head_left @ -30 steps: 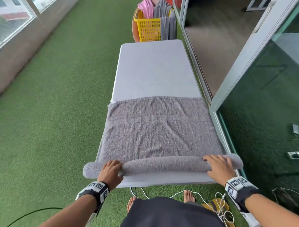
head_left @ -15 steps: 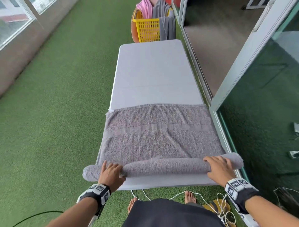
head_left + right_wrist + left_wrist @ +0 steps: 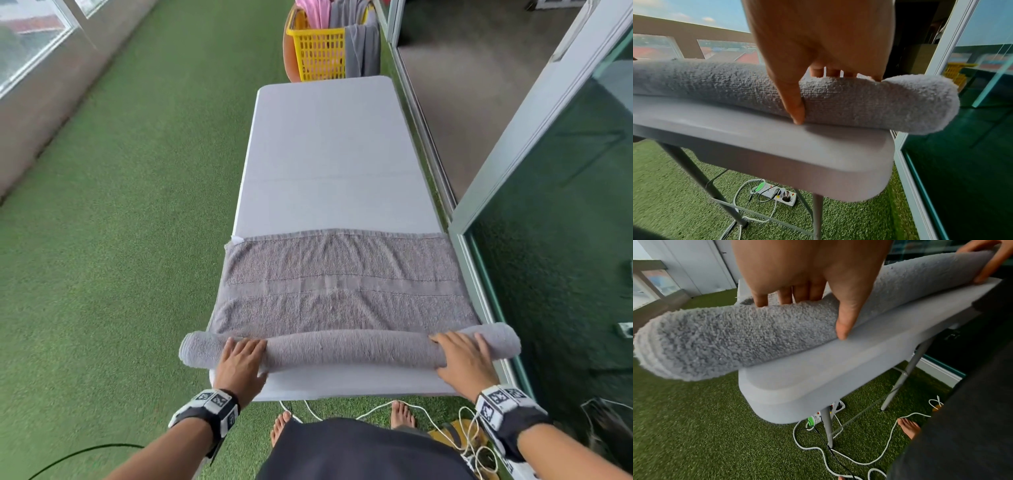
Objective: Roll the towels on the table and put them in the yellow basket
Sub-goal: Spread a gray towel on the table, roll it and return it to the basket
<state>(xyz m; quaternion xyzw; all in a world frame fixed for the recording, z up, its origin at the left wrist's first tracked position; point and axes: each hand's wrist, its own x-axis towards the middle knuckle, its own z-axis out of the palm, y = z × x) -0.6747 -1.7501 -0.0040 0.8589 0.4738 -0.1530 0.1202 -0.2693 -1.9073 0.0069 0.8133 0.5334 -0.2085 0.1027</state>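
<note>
A grey towel lies across the near end of the white table (image 3: 325, 154). Its near part is wound into a roll (image 3: 346, 349) and the flat part (image 3: 342, 284) stretches away from me. My left hand (image 3: 241, 356) presses on the roll near its left end, fingers laid forward over the top. The left wrist view shows the roll (image 3: 725, 337) with the thumb (image 3: 846, 321) against its near side. My right hand (image 3: 460, 356) presses near the right end in the same way, over the roll (image 3: 879, 104). Both roll ends overhang the table sides. The yellow basket (image 3: 320, 51) stands beyond the far end.
Pink and grey towels (image 3: 363, 44) hang in and over the basket. Green turf surrounds the table, and a glass door frame (image 3: 513, 137) runs close along its right side. White cables (image 3: 838, 454) and a power strip (image 3: 777, 194) lie under the near end by my bare feet.
The roll has grown and the flat part of the towel has shortened, its far edge drawn nearer. My left fingers have gone from curled to stretched forward over the roll.
</note>
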